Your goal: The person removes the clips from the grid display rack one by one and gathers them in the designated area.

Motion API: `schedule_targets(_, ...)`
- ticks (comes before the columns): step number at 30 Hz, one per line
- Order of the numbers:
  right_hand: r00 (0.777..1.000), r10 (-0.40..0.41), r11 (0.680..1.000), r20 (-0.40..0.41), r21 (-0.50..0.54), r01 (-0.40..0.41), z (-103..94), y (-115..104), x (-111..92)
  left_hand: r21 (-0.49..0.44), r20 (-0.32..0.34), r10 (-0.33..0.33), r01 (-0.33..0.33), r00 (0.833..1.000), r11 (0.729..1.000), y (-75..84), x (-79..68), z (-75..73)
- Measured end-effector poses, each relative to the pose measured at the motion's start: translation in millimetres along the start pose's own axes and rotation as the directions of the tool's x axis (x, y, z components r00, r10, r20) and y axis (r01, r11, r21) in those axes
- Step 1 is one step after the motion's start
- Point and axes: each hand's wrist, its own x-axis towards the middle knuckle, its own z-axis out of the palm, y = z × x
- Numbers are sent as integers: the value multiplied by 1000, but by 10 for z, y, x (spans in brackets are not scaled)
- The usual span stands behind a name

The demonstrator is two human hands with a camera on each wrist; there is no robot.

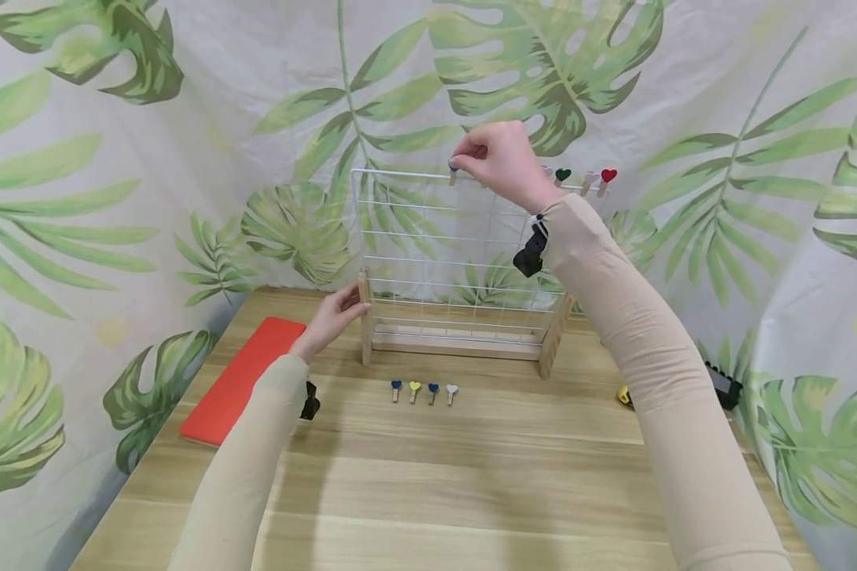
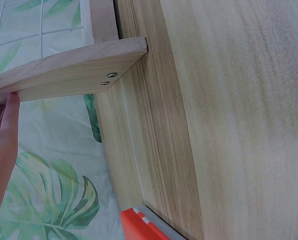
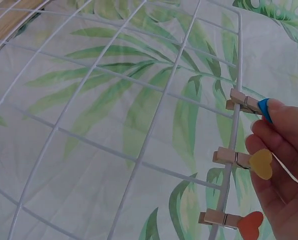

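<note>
A white wire grid rack point(image 1: 457, 262) stands on a wooden base. At its top rail my right hand point(image 1: 503, 162) pinches a small wooden clothespin with a blue heart point(image 3: 265, 110); the clothespin's jaws sit over the rail. Beside it on the same rail, clothespins with a yellow heart point(image 3: 261, 164) and an orange heart point(image 3: 250, 225) are clipped. Farther right, the head view shows a green heart clothespin point(image 1: 563, 175) and a red heart clothespin point(image 1: 609, 176). My left hand point(image 1: 331, 319) holds the rack's left wooden post point(image 1: 365, 317), its thumb against the wood.
Several heart clothespins point(image 1: 415, 388) lie in a row on the table point(image 1: 428, 476) before the rack. An orange-red folder-like flat object point(image 1: 243, 381) lies at the left. A yellow and black object point(image 1: 624, 397) is partly hidden behind my right sleeve. Leaf-patterned cloth point(image 1: 207, 159) hangs behind.
</note>
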Motion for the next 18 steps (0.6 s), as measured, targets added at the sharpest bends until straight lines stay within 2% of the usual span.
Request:
schedule_targets(6, 997, -33, 999, -64, 17, 34, -43, -44, -19, -2, 5, -4, 4, 1000, 1000, -1, 9, 4)
schedule_targets(10, 999, 2, 999, -49, 36, 0, -83, -89, -67, -7, 5, -4, 4, 1000, 1000, -5, 16, 8)
schedule_targets(13, 999, 16, 999, -47, 48, -14, -99, -105, -135, -6, 5, -2, 2, 1000, 1000, -8, 15, 10)
schedule_targets(18, 997, -20, 997, -78, 77, 26, -112, -113, -333, -7, 2, 7, -7, 1000, 1000, -23, 15, 6)
